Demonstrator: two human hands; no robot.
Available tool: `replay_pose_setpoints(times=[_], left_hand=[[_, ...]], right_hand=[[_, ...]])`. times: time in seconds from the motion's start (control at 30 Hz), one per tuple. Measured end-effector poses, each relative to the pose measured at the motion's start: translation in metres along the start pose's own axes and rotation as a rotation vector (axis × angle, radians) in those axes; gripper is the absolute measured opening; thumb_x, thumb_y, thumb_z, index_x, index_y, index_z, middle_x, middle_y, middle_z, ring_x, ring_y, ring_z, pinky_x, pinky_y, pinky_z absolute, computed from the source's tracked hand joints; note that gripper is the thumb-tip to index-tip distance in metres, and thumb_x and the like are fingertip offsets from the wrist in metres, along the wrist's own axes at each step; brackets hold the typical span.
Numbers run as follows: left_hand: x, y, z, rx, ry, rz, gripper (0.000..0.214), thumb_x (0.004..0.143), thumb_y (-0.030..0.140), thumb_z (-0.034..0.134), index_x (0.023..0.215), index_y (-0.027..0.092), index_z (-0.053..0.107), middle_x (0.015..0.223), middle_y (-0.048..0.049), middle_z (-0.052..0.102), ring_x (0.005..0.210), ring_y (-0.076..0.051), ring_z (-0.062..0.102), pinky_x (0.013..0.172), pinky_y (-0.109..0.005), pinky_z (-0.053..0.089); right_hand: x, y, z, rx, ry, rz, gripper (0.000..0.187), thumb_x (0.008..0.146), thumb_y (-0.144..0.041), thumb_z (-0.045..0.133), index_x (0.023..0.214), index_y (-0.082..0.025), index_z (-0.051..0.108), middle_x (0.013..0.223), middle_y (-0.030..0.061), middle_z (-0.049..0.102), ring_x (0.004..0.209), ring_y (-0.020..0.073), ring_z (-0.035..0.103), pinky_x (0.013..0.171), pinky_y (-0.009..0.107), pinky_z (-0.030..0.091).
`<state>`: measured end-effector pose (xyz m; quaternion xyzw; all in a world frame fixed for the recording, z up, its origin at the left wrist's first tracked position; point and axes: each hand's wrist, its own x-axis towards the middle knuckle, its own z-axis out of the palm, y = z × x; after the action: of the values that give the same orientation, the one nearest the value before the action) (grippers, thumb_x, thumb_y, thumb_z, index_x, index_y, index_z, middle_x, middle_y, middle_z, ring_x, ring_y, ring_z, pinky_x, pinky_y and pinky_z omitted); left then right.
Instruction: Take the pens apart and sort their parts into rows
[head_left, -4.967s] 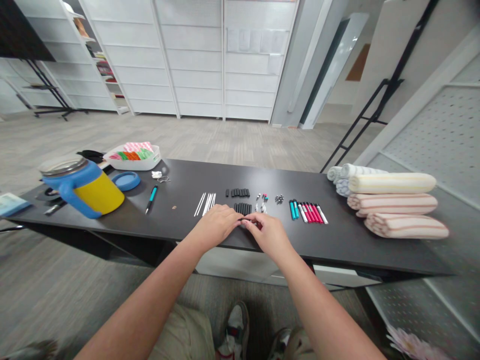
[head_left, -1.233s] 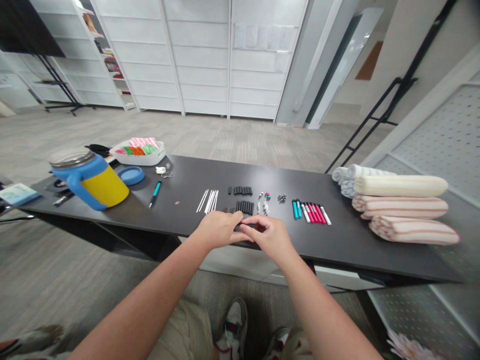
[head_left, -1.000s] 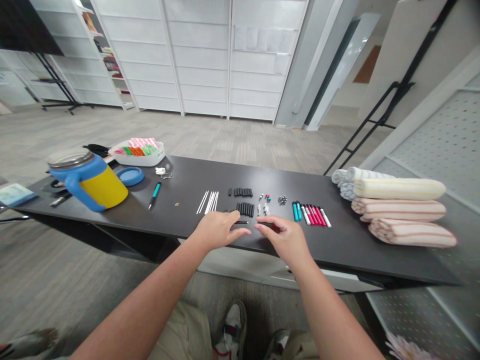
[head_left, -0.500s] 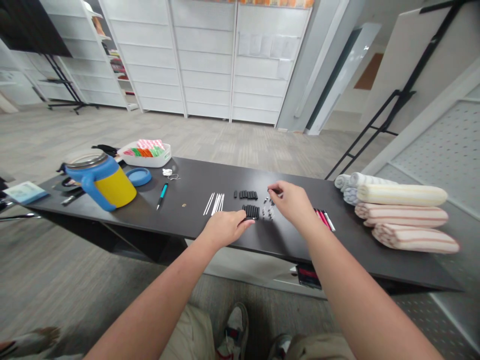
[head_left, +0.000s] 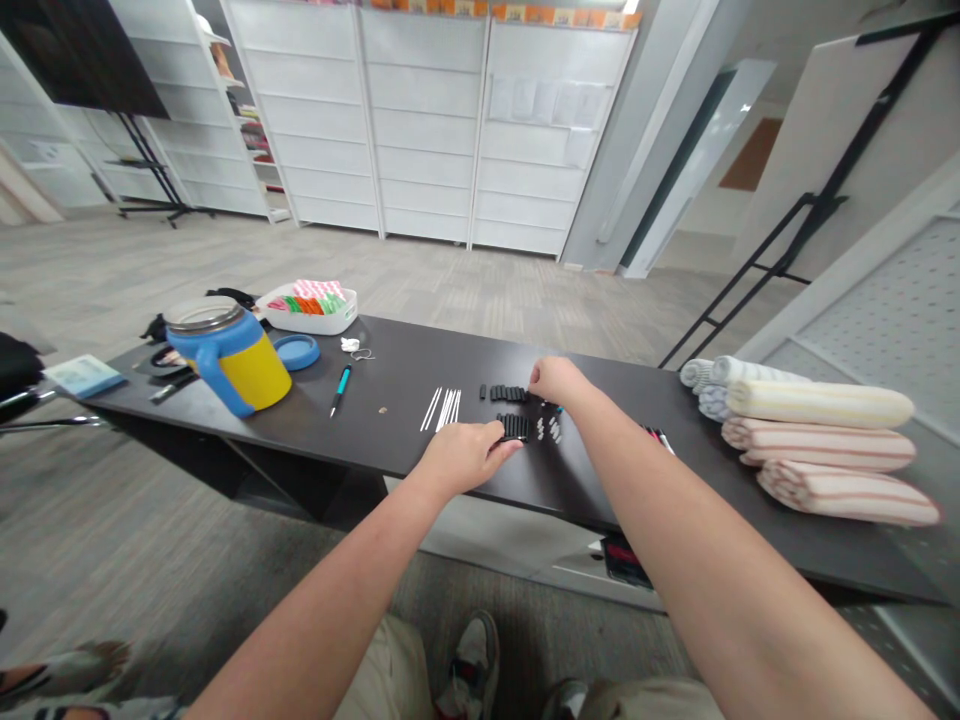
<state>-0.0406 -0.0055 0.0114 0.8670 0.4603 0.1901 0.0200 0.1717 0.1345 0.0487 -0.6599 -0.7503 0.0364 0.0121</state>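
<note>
On the dark tabletop, my left hand [head_left: 466, 458] curls its thumb and forefinger around the near row of small black cylindrical pieces [head_left: 514, 427]. The thumb lies along the row's front edge. My right hand [head_left: 559, 382] is pinched at the right end of the far row of black pieces [head_left: 508, 394], with a small black piece at its fingertips, mostly hidden. One separate black piece [head_left: 483, 392] stands left of that row. Small clear pieces [head_left: 554, 430] lie under my right wrist. Several thin white sticks [head_left: 448, 409] lie left of the black rows.
A blue pen [head_left: 340, 391], a yellow-and-blue mug [head_left: 259, 372], its blue lid [head_left: 297, 351] and a white basket [head_left: 319, 322] of colourful packets are at the left. Rolled striped towels [head_left: 821, 437] are stacked at the right. Red and white pens [head_left: 660, 437] show behind my right forearm.
My right hand has moved left from above the clear pieces to the end of the far black row. My left hand stays at the near row. The view has shifted slightly.
</note>
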Motion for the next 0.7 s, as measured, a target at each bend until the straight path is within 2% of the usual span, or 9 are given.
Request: replay_pose_setpoints(times=[0.27,0.53,0.7], left_hand=[[0.0,0.0,0.0,-0.001,-0.02,-0.016,0.051,0.106,0.059,0.031,0.095,0.021,0.063,0.086,-0.0071,0.074,0.078,-0.023,0.072,0.066,-0.029,0.046],[0.001,-0.001,0.001,-0.009,-0.005,-0.007,0.05,0.106,0.058,0.032,0.097,0.021,0.063,0.088,-0.0069,0.075,0.079,-0.024,0.073,0.066,-0.029,0.045],[0.0,-0.001,0.001,-0.009,0.011,-0.001,0.047,0.106,0.057,0.034,0.096,0.021,0.062,0.087,-0.0062,0.075,0.079,-0.024,0.073,0.064,-0.03,0.045]], right_hand=[[0.009,0.003,-0.003,0.005,-0.096,0.007,0.016,0.077,-0.018,0.072,0.09,-0.018,0.082,0.085,0.0087,0.08,0.086,0.0224,0.074,0.077,0.025,0.053],[0.009,-0.006,-0.006,0.126,-0.236,0.016,0.014,0.083,-0.019,0.068,0.089,-0.018,0.081,0.075,0.0038,0.078,0.068,0.015,0.074,0.068,0.02,0.054],[0.006,-0.01,-0.008,0.173,-0.241,0.018,0.014,0.084,-0.016,0.066,0.087,-0.017,0.08,0.074,0.0033,0.078,0.065,0.0139,0.074,0.065,0.019,0.053]])
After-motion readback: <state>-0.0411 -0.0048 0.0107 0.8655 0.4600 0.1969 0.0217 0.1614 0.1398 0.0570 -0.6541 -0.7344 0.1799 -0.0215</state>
